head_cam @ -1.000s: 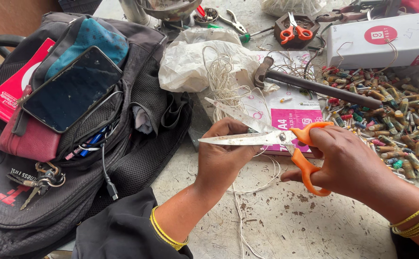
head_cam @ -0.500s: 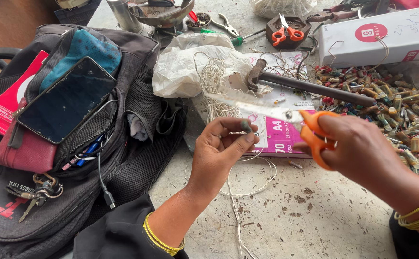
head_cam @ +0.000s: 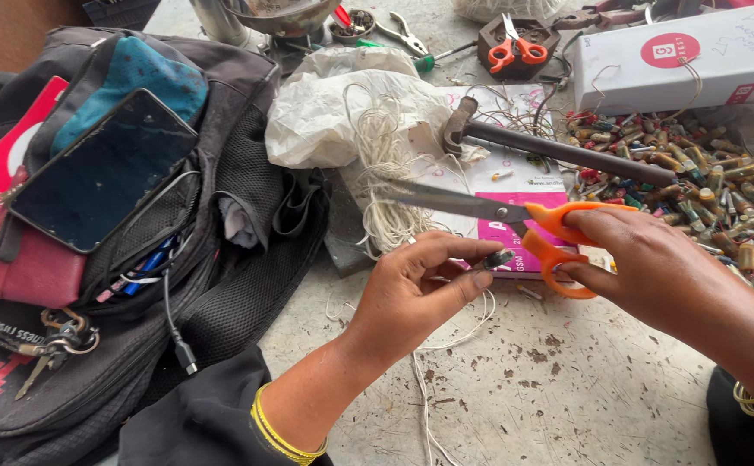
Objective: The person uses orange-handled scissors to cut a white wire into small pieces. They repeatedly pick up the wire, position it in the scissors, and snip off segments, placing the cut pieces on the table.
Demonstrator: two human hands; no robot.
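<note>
The left hand (head_cam: 416, 289) was closed in a pinch, thumb and fingertips gripping a small dark cylindrical piece (head_cam: 497, 258) held up above the worn grey table (head_cam: 567, 388), near the middle of the scene. The right hand (head_cam: 653, 272) was wrapped around the orange handles of a pair of scissors (head_cam: 515, 220), fingers through the loops, with the blades nearly closed and pointing left, their tips lying just far of the small piece (whether the blades touched it could not be told). Thin white cord (head_cam: 385, 173) lay in a loose bundle under the blades and trailed toward the near edge of the table.

Far of the hands, a hammer (head_cam: 558, 147) with a dark handle lay across a pink and white packet of paper (head_cam: 515, 203). To the right spread a heap of small coloured cylindrical parts (head_cam: 705, 185), and beyond it stood a white box (head_cam: 679, 56). A second pair of orange-handled scissors (head_cam: 515, 47) rested in a dark tray at the far side. A crumpled white plastic bag (head_cam: 334, 112) sat left of the hammer. On the left, a black backpack (head_cam: 221, 285) carried a dark phone (head_cam: 105, 177), with a bunch of keys (head_cam: 53, 345) at its near side.
</note>
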